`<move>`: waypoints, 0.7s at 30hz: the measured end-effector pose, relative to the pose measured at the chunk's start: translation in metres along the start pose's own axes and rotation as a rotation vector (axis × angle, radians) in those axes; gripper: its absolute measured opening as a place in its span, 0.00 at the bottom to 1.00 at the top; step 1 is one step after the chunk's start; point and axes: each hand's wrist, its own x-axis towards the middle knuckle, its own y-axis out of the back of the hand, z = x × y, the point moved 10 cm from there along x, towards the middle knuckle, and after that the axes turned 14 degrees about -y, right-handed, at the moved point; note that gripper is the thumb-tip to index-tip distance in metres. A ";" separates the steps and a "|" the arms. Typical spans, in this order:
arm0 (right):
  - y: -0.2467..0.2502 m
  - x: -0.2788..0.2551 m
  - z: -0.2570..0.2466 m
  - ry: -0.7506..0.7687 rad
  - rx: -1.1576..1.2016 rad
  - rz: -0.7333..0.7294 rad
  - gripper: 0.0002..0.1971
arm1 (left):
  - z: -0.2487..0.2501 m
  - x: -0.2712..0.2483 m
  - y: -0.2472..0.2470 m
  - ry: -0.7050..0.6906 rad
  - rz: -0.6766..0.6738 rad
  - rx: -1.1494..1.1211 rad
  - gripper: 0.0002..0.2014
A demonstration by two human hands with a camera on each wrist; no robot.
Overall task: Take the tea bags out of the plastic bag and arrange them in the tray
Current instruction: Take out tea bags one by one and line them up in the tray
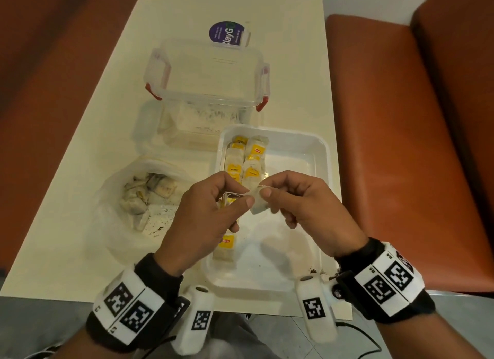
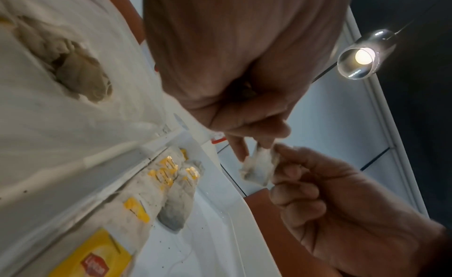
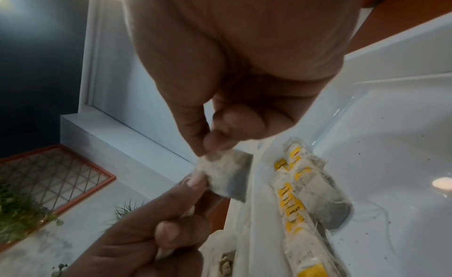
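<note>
Cream tabletop [image 1: 80, 150] is running away from you between rust-brown seats [image 1: 401, 118]; your landmark, the white tray [image 1: 318, 155], is sitting on it right in front of you; both your hands are hovering over the tray's near-left part, sharing one tea bag [image 1: 258, 204]; your left hand [image 1: 205, 219] is pinching its top corner and the white string between thumb and forefinger, the other fingers curling under; your right hand [image 1: 302, 198] is pinching the same bag's upper edge with thumb and forefinger, the remaining fingers folding into the palm; the bag is hanging clear of the tray floor; yellow-tagged tea bags [image 1: 247, 158] are lying in two rows along the tray's left wall; just left of the tray the plastic bag [image 1: 117, 211] is lying open with more tea bags heaped inside; beyond the tray a clear box with red clips [image 1: 205, 75] is standing, its lid on; a purple label [image 1: 227, 35] is showing behind that box.
</note>
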 end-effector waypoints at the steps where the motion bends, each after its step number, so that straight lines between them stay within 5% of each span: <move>1: -0.002 -0.001 0.001 -0.015 0.023 -0.017 0.06 | 0.003 0.000 0.001 -0.038 0.023 0.047 0.04; 5: -0.001 0.000 0.003 -0.029 0.038 0.005 0.07 | 0.012 -0.002 -0.008 -0.176 0.008 0.119 0.03; 10: 0.005 0.007 0.002 -0.037 -0.040 -0.002 0.14 | -0.003 0.001 0.008 -0.066 0.042 0.037 0.13; 15: -0.006 0.009 -0.002 -0.061 -0.316 -0.123 0.19 | -0.013 0.013 -0.016 0.064 -0.309 -0.081 0.26; 18: -0.007 0.010 -0.010 -0.056 -0.476 -0.120 0.19 | -0.013 0.016 -0.028 0.076 -0.446 -0.017 0.17; 21: -0.004 0.014 -0.016 -0.053 -0.496 -0.100 0.18 | -0.016 0.018 -0.029 0.079 -0.426 0.018 0.03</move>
